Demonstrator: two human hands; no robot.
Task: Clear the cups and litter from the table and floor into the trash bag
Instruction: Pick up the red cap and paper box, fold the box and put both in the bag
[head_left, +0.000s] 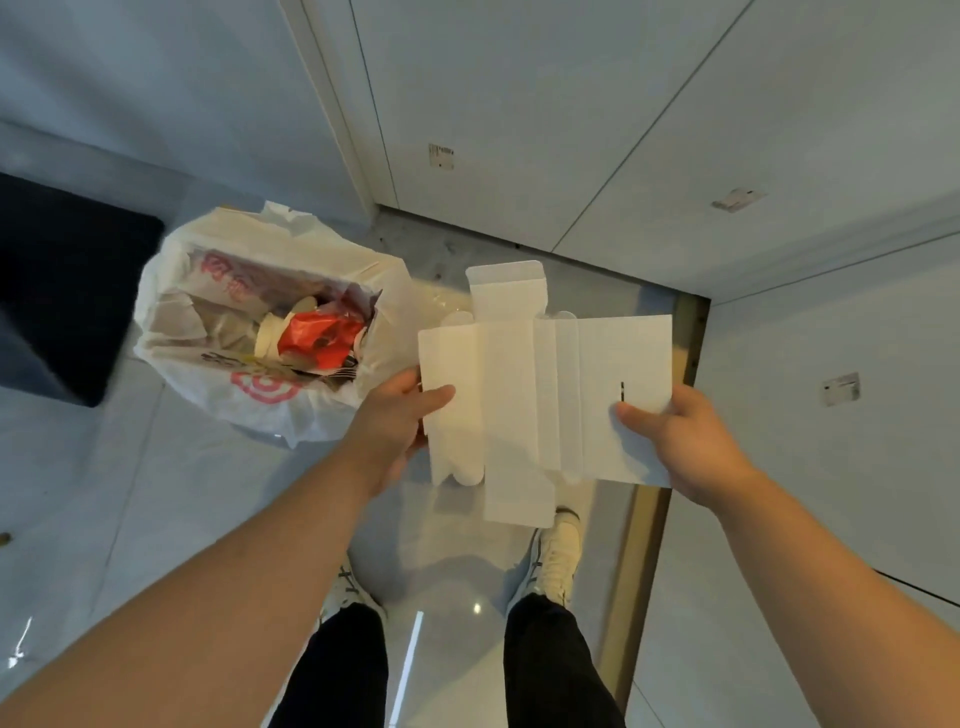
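Two hands (400, 421) around flattened white carton (540, 395), fingers hidden behind it.

Glossy floor (156, 493) carries trash bag (218, 384), dark mat (57, 291).

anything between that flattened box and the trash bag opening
Nothing visible. The flattened white carton, held flat by the left hand and right hand, sits just right of the open trash bag; only bare floor lies between. The mouth already holds litter.
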